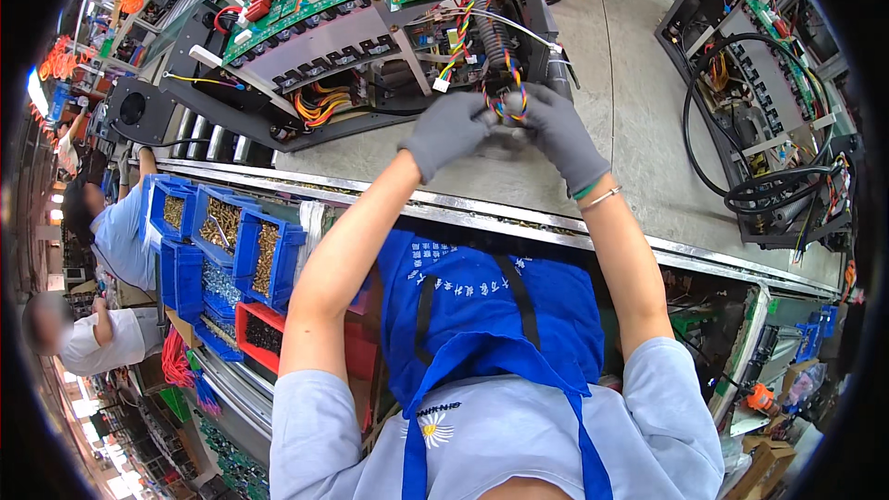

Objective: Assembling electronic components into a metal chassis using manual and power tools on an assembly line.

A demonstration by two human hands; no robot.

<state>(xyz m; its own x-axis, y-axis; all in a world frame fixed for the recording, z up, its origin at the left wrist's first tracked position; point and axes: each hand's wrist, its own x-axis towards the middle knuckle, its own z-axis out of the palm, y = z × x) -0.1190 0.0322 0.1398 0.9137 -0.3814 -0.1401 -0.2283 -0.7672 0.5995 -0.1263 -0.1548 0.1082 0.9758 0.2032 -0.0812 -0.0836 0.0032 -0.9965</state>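
Two grey-gloved hands, the left hand (451,134) and the right hand (565,134), are held close together at the open end of a black chassis (324,134), with multicoloured wires (521,91) caught between their fingertips. By the left hand the wires appear to be pinched, its fingers nearly closed to the thumb; by the right hand they are met from the opposite side in a similarly narrow grip, whose exact contact cannot be told through the blur. This opposed hold is presumably used so that the wires can be steadied and worked at once. Just behind them, a black corrugated tube (494,37) is seen, and a white connector (442,84) is suspended near the left hand (apparently gripped by neither). The chassis is supported on a grey bench (639,83), probably so that its inside can be reached from the front.
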